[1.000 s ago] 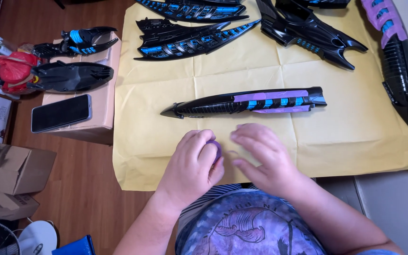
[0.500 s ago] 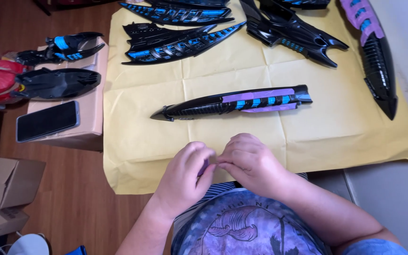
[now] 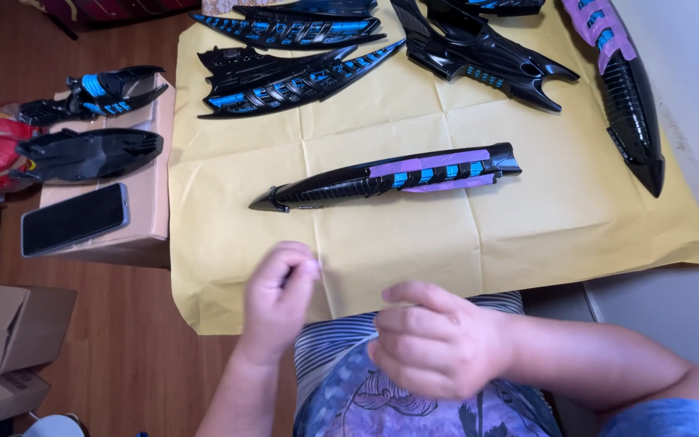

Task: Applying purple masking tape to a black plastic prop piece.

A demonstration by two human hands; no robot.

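The person's left hand (image 3: 278,298) is raised in front of the torso with its back to the camera, the fingers curled inward and the fingertips bunched near the thumb in a pinch; whether anything sits between them cannot be told. Its forearm runs down toward the lower edge of the view. The right hand (image 3: 438,344) sits lower and closer to the body, loosely fisted, knuckles up, the index finger slightly forward of the others. Its bare forearm extends to the right, bent at the elbow. The two hands are apart, not touching.
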